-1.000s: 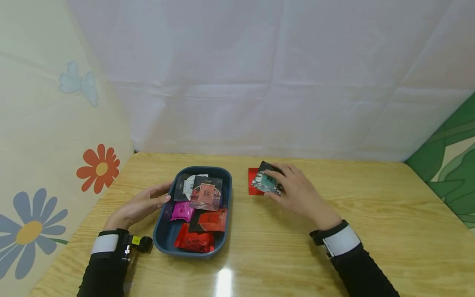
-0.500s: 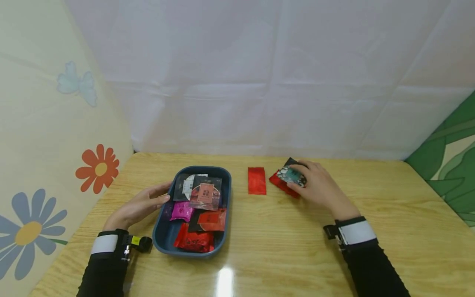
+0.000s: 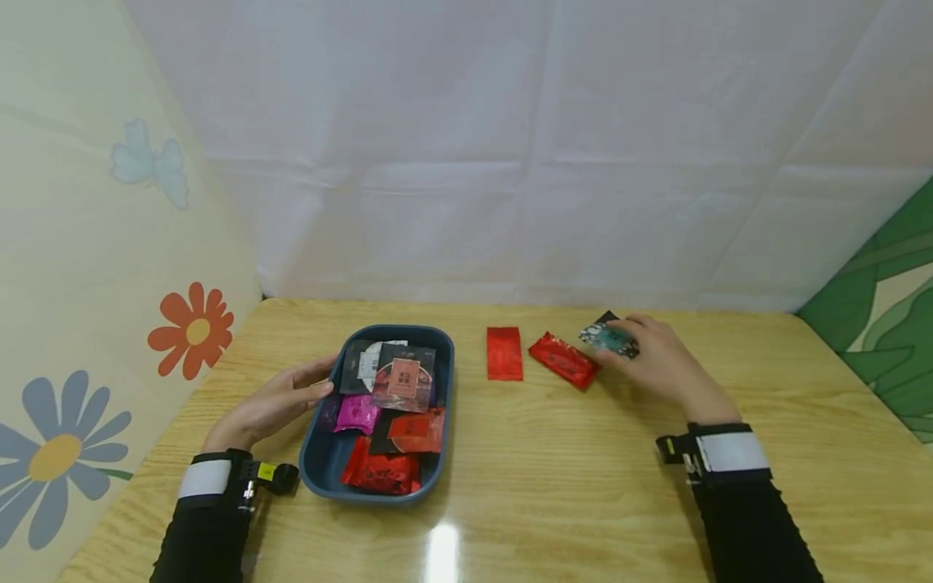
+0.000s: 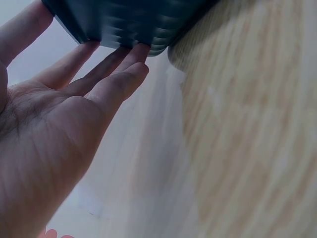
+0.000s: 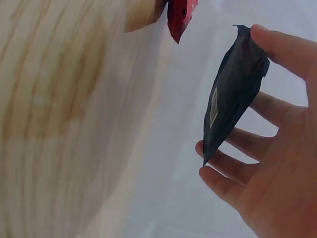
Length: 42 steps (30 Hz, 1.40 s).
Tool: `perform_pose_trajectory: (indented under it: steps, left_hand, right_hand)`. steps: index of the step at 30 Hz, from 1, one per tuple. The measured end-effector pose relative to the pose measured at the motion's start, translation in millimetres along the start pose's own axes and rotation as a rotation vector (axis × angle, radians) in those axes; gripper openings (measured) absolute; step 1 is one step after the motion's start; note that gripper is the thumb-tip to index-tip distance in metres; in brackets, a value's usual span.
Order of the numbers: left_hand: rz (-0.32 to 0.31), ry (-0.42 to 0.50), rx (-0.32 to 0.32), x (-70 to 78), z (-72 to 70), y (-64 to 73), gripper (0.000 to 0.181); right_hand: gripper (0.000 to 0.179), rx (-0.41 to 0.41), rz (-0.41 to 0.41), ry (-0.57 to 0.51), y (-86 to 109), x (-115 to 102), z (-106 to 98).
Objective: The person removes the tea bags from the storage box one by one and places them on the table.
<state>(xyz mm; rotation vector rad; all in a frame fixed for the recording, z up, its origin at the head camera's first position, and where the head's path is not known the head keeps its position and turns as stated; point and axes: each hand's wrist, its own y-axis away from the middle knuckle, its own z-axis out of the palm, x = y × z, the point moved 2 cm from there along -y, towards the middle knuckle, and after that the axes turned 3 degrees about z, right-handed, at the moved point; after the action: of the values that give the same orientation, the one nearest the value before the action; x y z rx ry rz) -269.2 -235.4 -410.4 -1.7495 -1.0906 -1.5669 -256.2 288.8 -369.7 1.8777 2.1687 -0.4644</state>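
my right hand [image 3: 656, 360]: pinching packet [image 5: 235, 89], best keeping it level; my left hand [image 3: 271, 406]: straight-fingered, touching bin [image 3: 328, 465], nine o'clock.

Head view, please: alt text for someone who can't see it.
The right hand holds a dark patterned packet just right of a slanted red packet on the wooden table; another red packet lies farther left. The left hand touches the left side of a blue box holding assorted packets.
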Motion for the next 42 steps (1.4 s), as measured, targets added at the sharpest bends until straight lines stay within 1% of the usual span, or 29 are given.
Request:
perform_pose_trajectory:
  steps: [3, 10, 16, 22, 28, 36, 42]
  left_hand:
    - [-0.004, -0.003, 0.004, 0.0, -0.1, 0.4, 0.072]
    - [-0.005, 0.000, -0.002, 0.0, -0.5, 0.3, 0.072]
    - [-0.002, 0.005, -0.015, 1.3, -0.9, -1.6, 0.072]
    - [-0.002, 0.006, -0.017, 1.8, -0.9, -2.3, 0.071]
    - [0.001, 0.006, -0.015, 0.6, -1.4, -2.1, 0.072]
    - [0.004, 0.000, -0.011, -1.3, -1.9, -1.7, 0.072]
    - [0.005, 0.005, -0.013, -1.5, -2.1, -0.9, 0.071]
  right_hand:
    - [0.073, -0.012, 0.023, 0.003, -0.2, 5, 1]
    - [0.079, -0.032, 0.107, 0.086, 0.2, 14, 2]
    - [0.080, -0.062, 0.138, 0.120, 3.8, 15, 4]
    - [0.088, -0.092, 0.166, 0.119, 5.2, 16, 9]
    - [0.084, -0.144, 0.199, 0.136, 3.9, 13, 15]
    - [0.085, -0.153, 0.208, 0.151, 4.0, 11, 18]
    - [0.087, -0.202, 0.195, 0.117, 4.1, 11, 13]
